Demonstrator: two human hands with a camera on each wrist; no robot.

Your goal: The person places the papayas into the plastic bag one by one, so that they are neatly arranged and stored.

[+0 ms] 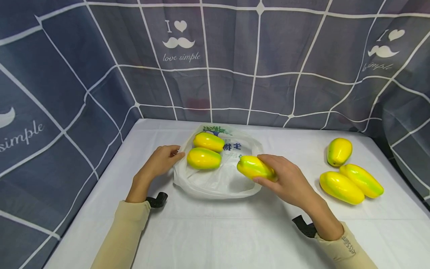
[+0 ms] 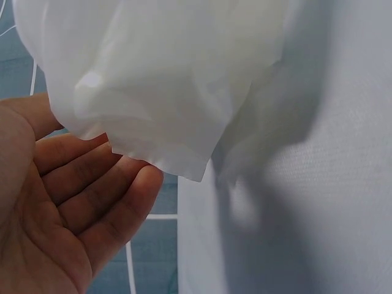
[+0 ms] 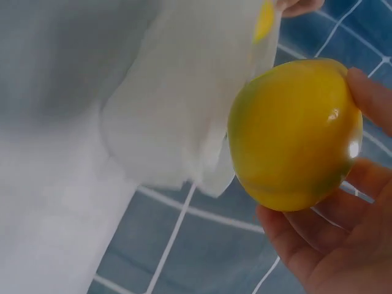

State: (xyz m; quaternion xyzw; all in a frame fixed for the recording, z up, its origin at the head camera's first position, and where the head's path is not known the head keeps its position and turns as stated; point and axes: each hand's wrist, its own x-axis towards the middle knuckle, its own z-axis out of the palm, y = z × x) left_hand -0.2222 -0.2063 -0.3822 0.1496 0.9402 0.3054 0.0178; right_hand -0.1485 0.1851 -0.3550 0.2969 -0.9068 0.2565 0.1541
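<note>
Gripping 1 yellow fruit (image 1: 252, 167), the right hand (image 1: 285, 180) partly hides it; the left hand (image 1: 161, 161) pinches the bag (image 1: 215, 189).

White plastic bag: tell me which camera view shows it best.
Head view: only it shows the white plastic bag across its open mouth, with printing. The left wrist view catches a section, the right wrist view one side; both cropped at the top.
</note>
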